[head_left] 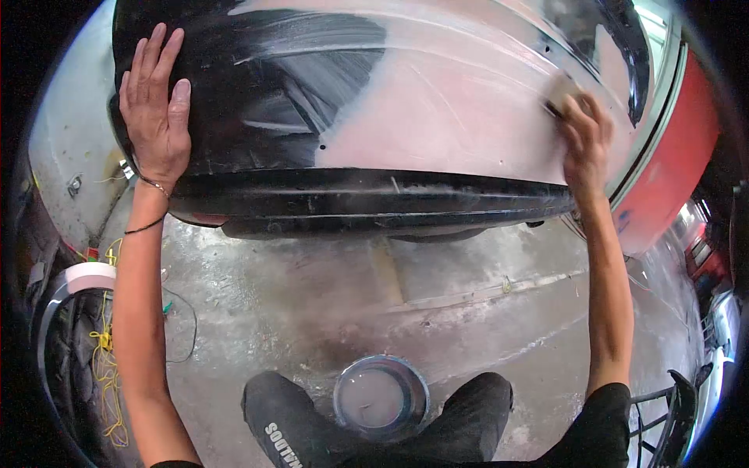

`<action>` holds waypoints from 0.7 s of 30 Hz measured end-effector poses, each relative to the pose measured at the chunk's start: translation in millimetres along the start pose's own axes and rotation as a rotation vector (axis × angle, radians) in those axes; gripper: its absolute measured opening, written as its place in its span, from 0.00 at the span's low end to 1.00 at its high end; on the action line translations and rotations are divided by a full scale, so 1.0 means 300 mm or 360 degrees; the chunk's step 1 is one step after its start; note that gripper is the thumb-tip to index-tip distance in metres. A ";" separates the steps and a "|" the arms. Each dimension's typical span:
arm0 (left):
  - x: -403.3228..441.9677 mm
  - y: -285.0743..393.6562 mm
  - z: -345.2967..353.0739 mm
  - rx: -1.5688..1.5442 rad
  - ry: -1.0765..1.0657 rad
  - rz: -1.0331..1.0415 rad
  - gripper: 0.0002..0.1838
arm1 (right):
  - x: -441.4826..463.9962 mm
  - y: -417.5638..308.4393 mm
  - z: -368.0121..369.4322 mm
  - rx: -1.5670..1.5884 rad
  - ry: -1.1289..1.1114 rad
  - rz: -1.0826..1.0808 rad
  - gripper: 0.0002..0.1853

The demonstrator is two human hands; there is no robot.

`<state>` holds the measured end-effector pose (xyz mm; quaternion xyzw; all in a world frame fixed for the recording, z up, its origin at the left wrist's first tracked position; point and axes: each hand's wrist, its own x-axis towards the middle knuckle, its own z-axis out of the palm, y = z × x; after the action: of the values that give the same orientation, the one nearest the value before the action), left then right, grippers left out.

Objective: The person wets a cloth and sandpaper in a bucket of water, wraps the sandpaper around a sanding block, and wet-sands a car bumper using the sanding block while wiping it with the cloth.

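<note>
A curved car panel (445,101) fills the upper view, black on the left and covered with pale pink filler on the right, with wet whitish smears between. My left hand (154,109) lies flat on the black part near its left edge, fingers spread. Near the panel's right side my right hand (585,136) is closed round a small tan block (563,91) that touches the pink surface. The right hand is a little blurred.
A round bucket of cloudy liquid (373,396) stands on the wet concrete floor (468,335) between my knees. Yellow cord (108,374) lies at left by a round dark object. A red panel (671,156) stands at right, above a black metal frame (655,417).
</note>
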<state>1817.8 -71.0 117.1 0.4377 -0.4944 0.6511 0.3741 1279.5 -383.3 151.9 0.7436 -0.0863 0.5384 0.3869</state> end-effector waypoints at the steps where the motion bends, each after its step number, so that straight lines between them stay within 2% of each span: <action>1: 0.003 0.005 -0.002 0.0006 -0.0003 -0.0001 0.29 | -0.033 0.004 -0.038 -0.0011 -0.0039 0.0097 0.30; 2: 0.010 0.011 0.005 0.0005 -0.0003 0.0006 0.30 | -0.062 0.012 -0.065 -0.0030 -0.0075 0.0203 0.32; 3: 0.013 0.015 0.004 0.0004 -0.0014 0.0010 0.30 | -0.076 0.020 -0.020 0.0087 0.0010 0.0065 0.31; 6: 0.028 0.016 0.003 0.0008 -0.0018 0.0027 0.30 | 0.255 -0.389 0.151 0.0148 0.0302 -0.0275 0.22; 7: 0.041 0.052 0.006 0.0009 0.0003 -0.0010 0.29 | 0.337 -0.529 0.174 0.0137 0.0362 -0.0235 0.20; 8: 0.070 0.084 0.006 -0.0012 -0.0040 0.0050 0.29 | 0.403 -0.628 0.179 0.0330 0.0295 -0.0278 0.19; 9: 0.110 0.127 0.003 -0.0043 -0.0091 0.0115 0.29 | 0.429 -0.644 0.218 0.0318 0.0286 -0.0415 0.22; 12: 0.197 0.243 0.043 -0.0042 -0.0175 0.0308 0.29 | 0.284 -0.465 0.121 0.0240 0.0260 -0.0381 0.23; 13: 0.205 0.274 0.056 0.0023 -0.0172 0.0307 0.30 | 0.174 -0.336 0.126 0.0248 0.0314 -0.0162 0.17; 14: 0.206 0.291 0.064 0.0090 -0.0165 0.0303 0.30 | 0.052 -0.180 0.096 0.0124 0.0326 -0.0087 0.14; 15: 0.205 0.296 0.066 0.0086 -0.0171 0.0296 0.31 | -0.068 -0.065 0.062 0.0153 0.0429 0.0355 0.13; 16: 0.202 0.297 0.070 0.0083 -0.0161 0.0297 0.31 | -0.173 0.056 0.071 0.0514 0.0676 0.0828 0.14; 19: 0.214 0.298 0.072 0.0034 -0.0149 0.0329 0.32 | -0.180 0.056 0.117 -0.0063 0.0688 0.1201 0.16; 20: 0.212 0.301 0.073 0.0031 -0.0149 0.0329 0.32 | -0.074 -0.095 0.095 0.0041 0.0519 0.1061 0.17; 21: 0.210 0.302 0.077 0.0035 -0.0142 0.0334 0.31 | 0.015 -0.283 0.116 -0.0051 0.0507 0.0871 0.18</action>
<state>1717.9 -110.8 150.8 0.4163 -0.5465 0.6720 0.2766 1353.2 -347.1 110.6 0.5929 -0.2301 0.7308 0.2481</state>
